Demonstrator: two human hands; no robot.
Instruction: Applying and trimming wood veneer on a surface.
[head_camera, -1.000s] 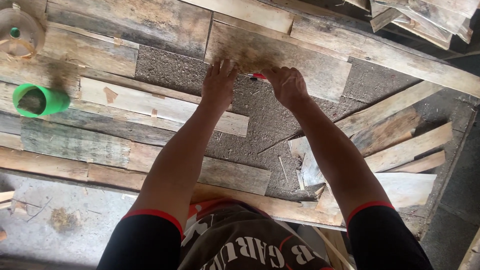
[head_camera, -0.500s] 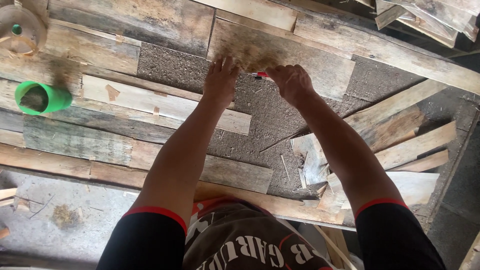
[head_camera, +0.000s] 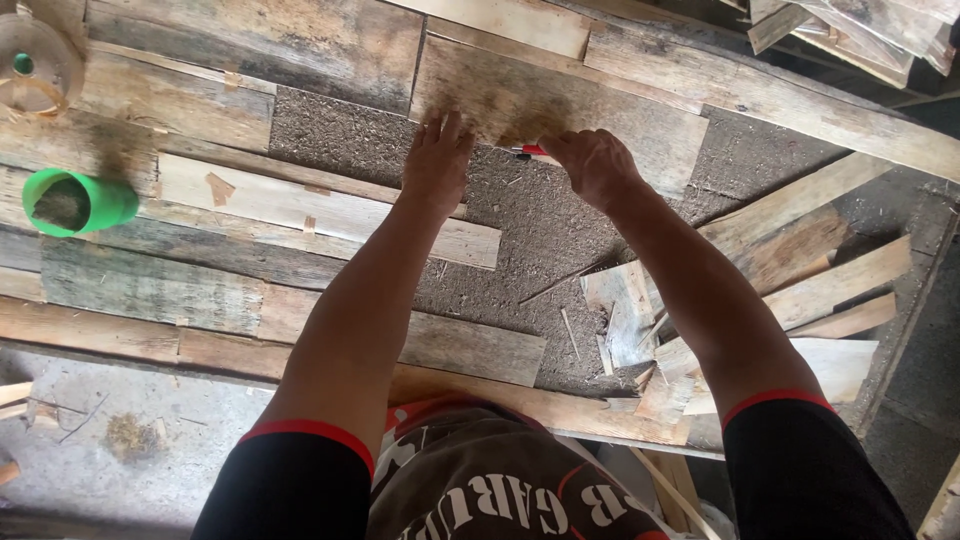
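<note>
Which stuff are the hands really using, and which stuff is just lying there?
In use:
left hand flat on the grey plank
right hand holding a red marker

Lying about:
green cup
clear jar
wood offcuts

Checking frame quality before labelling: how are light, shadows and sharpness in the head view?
Head view: soft, even daylight with no glare. The green cup is sharp, with a faint shadow above it. The left hand and right hand are slightly soft, and the weathered board at the fingertips looks smeared. The red-tipped tool in the right hand's grip is mostly hidden. Wide-lens bending shows at the edges.
</note>
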